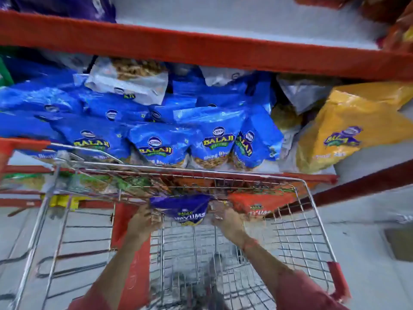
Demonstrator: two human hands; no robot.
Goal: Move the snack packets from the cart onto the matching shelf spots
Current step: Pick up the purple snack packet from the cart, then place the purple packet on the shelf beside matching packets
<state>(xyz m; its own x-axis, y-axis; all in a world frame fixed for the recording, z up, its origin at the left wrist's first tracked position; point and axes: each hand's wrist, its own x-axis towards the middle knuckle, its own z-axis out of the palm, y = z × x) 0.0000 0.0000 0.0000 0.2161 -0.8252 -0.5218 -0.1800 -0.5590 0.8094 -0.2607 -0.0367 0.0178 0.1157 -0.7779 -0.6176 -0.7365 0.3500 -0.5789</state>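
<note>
Hands are both down at the far end of the cart [312, 220], either side of a dark blue packet [182, 211] reading "YUMS". My left hand [143, 222] has fingers curled on its left edge; my right hand [225, 217] is closed on the right edge. So it's clamped from both sides and sits at the cart's front wall, just under the rim. A red packet [259, 204] of the same line lies just right of it, touching or nearly so. Motion blur is heavy, so finger placement is approximate.

Shelf directly ahead is packed with bright blue packets [214, 139], a yellow packet [348, 133] at the right end. Neither matches what I'm holding. Purple packets [67, 7] show at top left on the upper shelf, possibly the match, but the print is unreadable from here.

Risks, as I judge them:
- Wrong slot: dark blue could get dropped in with the bright blue stack by colour alone.
- Snag: the lift path passes the wire rim; a packet corner could catch in the mesh.
- Edge-only grip on slick film could slip on the reach upward.
- The blue stack leans forward; a bump could spill it into the cart.
</note>
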